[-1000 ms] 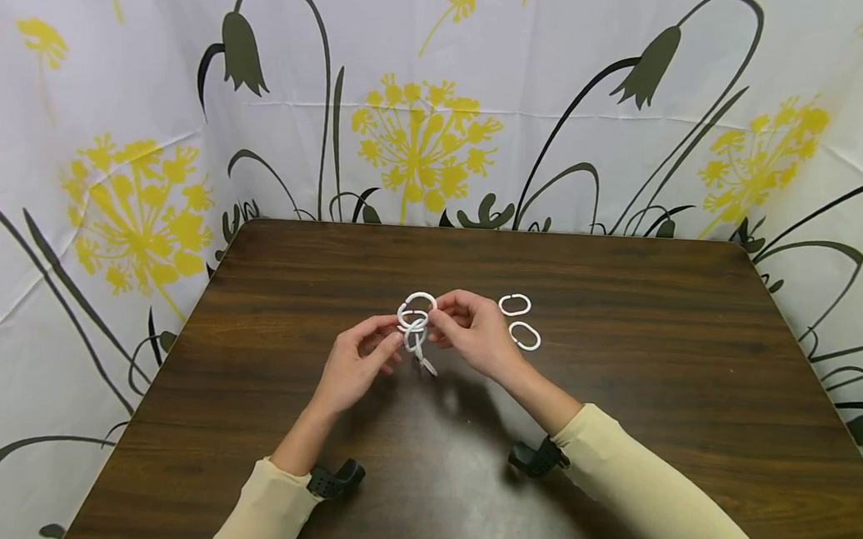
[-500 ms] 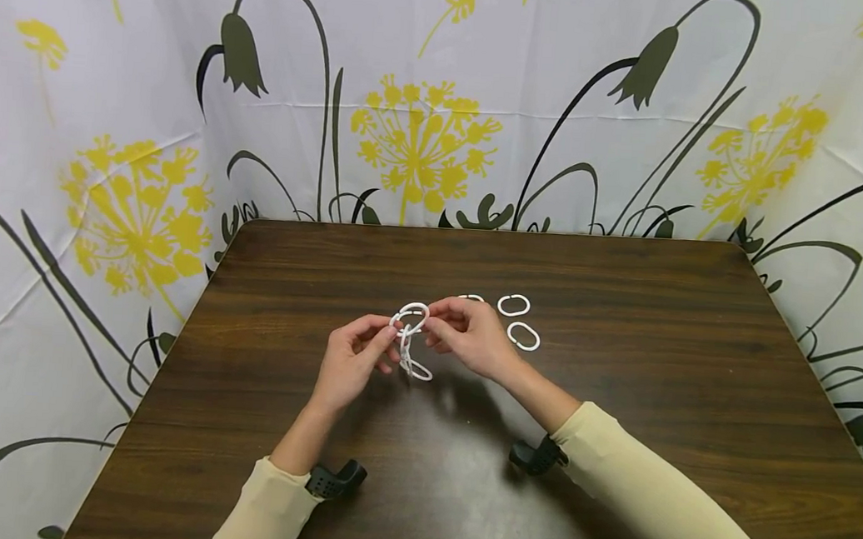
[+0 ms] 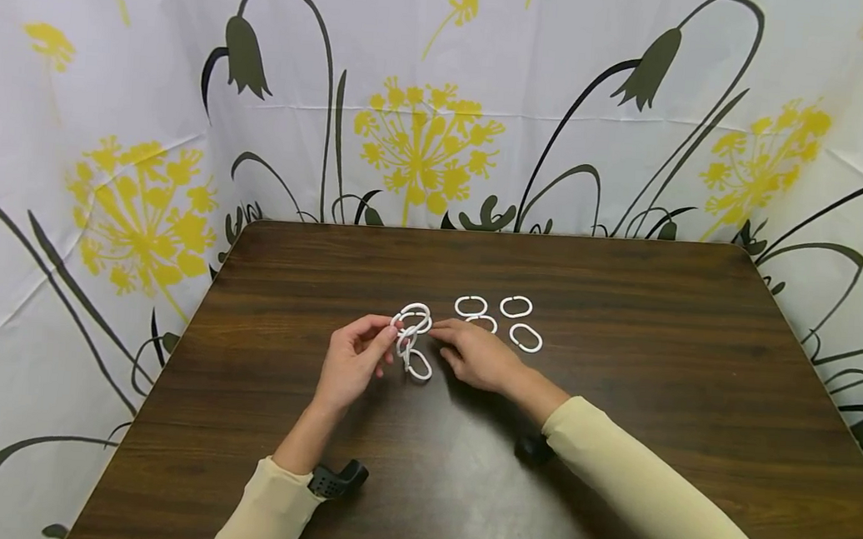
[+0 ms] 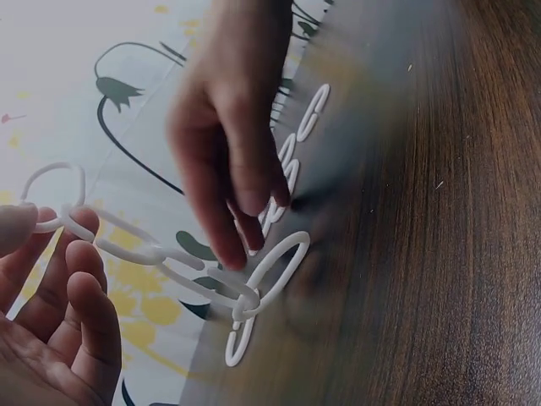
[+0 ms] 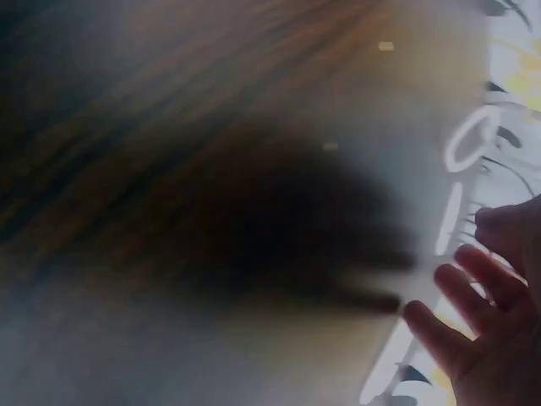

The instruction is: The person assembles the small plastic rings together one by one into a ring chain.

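Observation:
My left hand [image 3: 350,360] pinches the upper end of a chain of white, gapped oval rings [image 3: 408,351] like shower curtain rings. The rings are hooked through one another and dangle over the table in front of the fingers. In the left wrist view, thumb and fingertips hold one ring at the left, and the linked rings [image 4: 128,254] stretch away to the right. My right hand [image 3: 481,356] is just right of the chain, palm down, index finger extended near the upper ring. Seen from the right wrist, its fingers [image 5: 461,296] are spread with nothing between them.
Several loose white rings lie behind the right hand: one at the left [image 3: 471,298], one partly covered by the hand [image 3: 495,324], others farther right [image 3: 516,315]. The brown wooden table [image 3: 624,316] ends at a flower-printed curtain [image 3: 564,87].
My right hand has let go of the upper ring and turned palm down, uncovering more loose rings behind it. The left hand keeps its pinch, while the chain's lower rings have swung and spread.

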Available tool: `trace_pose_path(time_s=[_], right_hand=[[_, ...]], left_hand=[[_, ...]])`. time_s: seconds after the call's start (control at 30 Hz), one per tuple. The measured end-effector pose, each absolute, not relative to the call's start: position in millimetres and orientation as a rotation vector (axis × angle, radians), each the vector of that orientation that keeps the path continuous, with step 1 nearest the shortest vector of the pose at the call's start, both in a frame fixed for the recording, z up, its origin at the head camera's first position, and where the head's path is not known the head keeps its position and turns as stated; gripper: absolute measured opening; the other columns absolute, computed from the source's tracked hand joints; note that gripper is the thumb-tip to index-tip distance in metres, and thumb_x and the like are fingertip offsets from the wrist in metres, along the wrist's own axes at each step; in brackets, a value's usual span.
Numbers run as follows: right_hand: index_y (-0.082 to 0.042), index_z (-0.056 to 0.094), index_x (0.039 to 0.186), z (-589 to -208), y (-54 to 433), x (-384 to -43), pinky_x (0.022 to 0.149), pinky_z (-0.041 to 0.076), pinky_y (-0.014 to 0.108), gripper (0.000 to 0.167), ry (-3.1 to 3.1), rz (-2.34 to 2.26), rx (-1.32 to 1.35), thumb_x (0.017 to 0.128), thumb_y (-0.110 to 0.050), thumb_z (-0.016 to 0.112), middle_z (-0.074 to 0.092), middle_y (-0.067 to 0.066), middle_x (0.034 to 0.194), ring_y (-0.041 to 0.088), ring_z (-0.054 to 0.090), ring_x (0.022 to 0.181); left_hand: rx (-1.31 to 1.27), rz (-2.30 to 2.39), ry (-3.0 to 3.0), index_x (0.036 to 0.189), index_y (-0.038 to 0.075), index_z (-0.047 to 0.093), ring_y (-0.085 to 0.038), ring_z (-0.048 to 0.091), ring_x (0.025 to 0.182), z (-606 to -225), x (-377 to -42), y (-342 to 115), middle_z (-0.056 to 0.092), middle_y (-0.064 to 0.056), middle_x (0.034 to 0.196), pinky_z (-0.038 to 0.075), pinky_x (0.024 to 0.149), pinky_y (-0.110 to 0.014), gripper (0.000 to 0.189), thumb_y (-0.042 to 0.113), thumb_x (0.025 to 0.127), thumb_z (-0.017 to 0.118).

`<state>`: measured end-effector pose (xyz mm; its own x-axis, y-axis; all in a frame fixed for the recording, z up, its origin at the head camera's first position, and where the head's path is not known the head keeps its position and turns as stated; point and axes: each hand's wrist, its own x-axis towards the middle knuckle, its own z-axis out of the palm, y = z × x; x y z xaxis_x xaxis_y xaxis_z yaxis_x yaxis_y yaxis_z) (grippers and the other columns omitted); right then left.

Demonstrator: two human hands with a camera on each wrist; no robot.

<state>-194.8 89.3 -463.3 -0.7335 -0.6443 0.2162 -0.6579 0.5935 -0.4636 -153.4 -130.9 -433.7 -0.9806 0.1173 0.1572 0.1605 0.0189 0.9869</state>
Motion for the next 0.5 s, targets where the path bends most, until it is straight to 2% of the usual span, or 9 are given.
trace_pose_path(time_s=[0.13,0.33,0.43,0.5], right_hand=[[-0.003,0.059,0.134,-474.2,89.2,-195.5,0.102,0.043,0.039,0.040,-2.780,0.650,1.236,0.094,-0.004,0.058,0.052,0.012,0.141,0.025,0.050,0.129],[-0.003,0.056,0.136,-480.9,85.2,-197.5,0.107,0.038,0.042,0.040,-2.708,0.450,1.327,0.097,-0.006,0.053,0.052,0.014,0.142,0.031,0.048,0.131],[-0.005,0.056,0.137,-479.6,83.7,-197.3,0.107,0.038,0.041,0.040,-2.724,0.391,1.323,0.097,-0.008,0.053,0.053,0.013,0.141,0.030,0.049,0.130],[-0.007,0.057,0.136,-478.9,83.5,-197.0,0.101,0.044,0.039,0.041,-2.734,0.352,1.290,0.095,-0.010,0.056,0.056,0.009,0.136,0.026,0.053,0.124]], left_hand=[[-0.312,-2.133,-2.248,0.108,-0.015,0.063,-0.023,0.055,0.060,-417.9,-146.6,-127.5,0.069,-0.010,0.085,0.044,0.046,-0.022,0.019,0.000,0.096,0.059],[-0.312,-2.115,-2.278,0.107,-0.013,0.064,-0.022,0.056,0.061,-408.5,-141.5,-126.3,0.069,-0.003,0.083,0.046,0.047,-0.023,0.018,0.000,0.096,0.059],[-0.322,-2.114,-2.278,0.106,-0.013,0.064,-0.021,0.057,0.062,-409.8,-141.5,-126.9,0.068,-0.012,0.085,0.046,0.048,-0.024,0.018,0.000,0.096,0.059],[-0.326,-2.110,-2.281,0.106,-0.013,0.064,-0.021,0.057,0.062,-410.5,-141.5,-127.2,0.067,-0.020,0.088,0.046,0.048,-0.024,0.018,0.001,0.096,0.060]])
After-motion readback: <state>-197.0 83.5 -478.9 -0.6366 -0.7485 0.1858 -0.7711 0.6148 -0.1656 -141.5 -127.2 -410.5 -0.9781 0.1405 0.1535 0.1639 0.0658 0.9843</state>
